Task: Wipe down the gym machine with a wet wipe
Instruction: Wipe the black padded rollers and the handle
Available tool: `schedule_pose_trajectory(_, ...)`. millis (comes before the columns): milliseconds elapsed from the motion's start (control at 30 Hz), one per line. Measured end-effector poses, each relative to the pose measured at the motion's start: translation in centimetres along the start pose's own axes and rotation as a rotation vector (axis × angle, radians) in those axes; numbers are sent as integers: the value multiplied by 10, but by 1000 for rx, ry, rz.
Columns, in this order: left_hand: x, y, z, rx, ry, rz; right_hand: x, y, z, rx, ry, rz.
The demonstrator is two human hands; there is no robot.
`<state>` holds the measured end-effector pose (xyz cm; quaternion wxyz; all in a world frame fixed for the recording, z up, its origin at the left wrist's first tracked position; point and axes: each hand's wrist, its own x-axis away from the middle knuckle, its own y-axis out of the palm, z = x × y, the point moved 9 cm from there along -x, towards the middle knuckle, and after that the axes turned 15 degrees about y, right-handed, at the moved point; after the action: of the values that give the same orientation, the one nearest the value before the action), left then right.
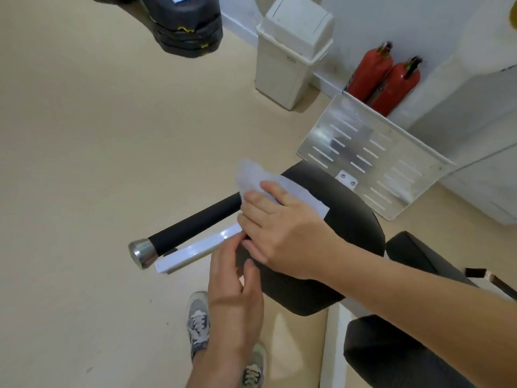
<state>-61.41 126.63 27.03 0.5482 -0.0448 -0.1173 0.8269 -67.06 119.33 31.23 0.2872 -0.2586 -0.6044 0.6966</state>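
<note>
Your shoes [198,326] stand on the beige floor [84,191] at the bottom of view. Just above them your left hand [235,284] comes up with its fingers loosely straight and grasping nothing. Its fingertips are at the inner end of the white bar [195,252], and its thumb lies against the edge of the black pad [355,228].

Your right hand [282,231] reaches in from the right and lies flat on the wipe [257,177], fingers spread and pressing it down, not clenched. The wipe is draped over the top left of the pad, where the black handle [195,222] meets it. One crumpled end sticks up past your fingertips and the other lies flat on the pad.

The handle runs out to the left, just beside the bar, and ends in a metal cap [141,252]. Two more black cushions [391,357] sit at lower right.

Beyond the pad a slotted metal plate [377,155] tilts up. Behind it two red extinguishers [391,85] lean at the wall, with a white bin [291,51] to their left. Black weights [187,26] are stacked at the top.
</note>
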Motion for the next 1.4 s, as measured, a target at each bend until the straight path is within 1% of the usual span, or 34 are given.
schedule_pose_trajectory(33,-4,-7,-4,4,-29,39,-6,1,-9,11,-39,40)
schedule_pose_trajectory(67,-9,-13,-8,13,-55,71,-10,5,-18,34,-86,43)
schedule_pose_trajectory(100,-14,-18,-11,37,-78,93,-15,10,-28,77,-134,0)
schedule_pose_trajectory(200,-28,-15,-23,223,-188,75,-17,37,-49,229,-291,-291)
schedule_pose_trajectory(267,-38,-11,-27,267,-230,18,-21,42,-42,222,-295,-401)
schedule_pose_trajectory(300,-43,-10,-26,234,-219,-22,-25,41,-32,185,-252,-430)
schedule_pose_trajectory(400,-56,1,-15,197,-174,-184,-53,22,16,-4,6,-534)
schedule_pose_trajectory(433,-59,6,-9,182,-157,-234,-62,18,34,-77,108,-607)
schedule_pose_trajectory(500,-68,11,2,105,-114,-306,-68,38,67,-258,321,-877)
schedule_pose_trajectory(533,-73,15,7,59,-90,-343,-68,48,81,-380,437,-975)
schedule_pose_trajectory(567,-77,17,10,19,-67,-370,-68,61,93,-481,529,-1021)
schedule_pose_trajectory(633,-85,22,10,-32,-16,-393,-70,82,113,-588,655,-1048)
schedule_pose_trajectory(700,-91,29,9,-36,12,-407,-73,98,127,-555,676,-1077)
schedule_pose_trajectory(800,-99,39,7,-20,19,-427,-72,128,143,-335,649,-1200)
schedule_pose_trajectory(833,-102,41,5,-19,6,-422,-74,134,146,-271,632,-1204)
schedule_pose_trajectory(900,-106,44,2,-36,-24,-421,-72,143,153,-238,683,-1198)
schedule_pose_trajectory(967,-110,46,-1,-36,-62,-427,-64,134,152,-380,774,-1148)
schedule_pose_trajectory(1033,-115,48,-1,-24,-103,-420,-58,109,143,-620,840,-989)
schedule_pose_trajectory(1067,-117,49,1,-14,-117,-410,-55,94,138,-711,835,-872)
schedule_pose_trajectory(1100,-119,50,4,0,-121,-401,-53,77,131,-755,796,-756)
schedule_pose_trajectory(1133,-121,51,8,18,-114,-399,-49,62,122,-760,745,-677)
schedule_pose_trajectory(1200,-128,55,22,58,-78,-428,-39,40,111,-713,706,-562)
schedule_pose_trajectory(1233,-132,61,27,70,-59,-471,-33,33,108,-684,705,-523)
schedule_pose_trajectory(1300,-136,79,30,38,-76,-627,-19,21,103,-681,746,-451)
schedule_pose_trajectory(1367,-136,96,27,-59,-116,-782,1,7,103,-801,830,-338)
schedule_pose_trajectory(1400,-136,101,27,-138,-92,-838,12,2,105,-910,888,-277)
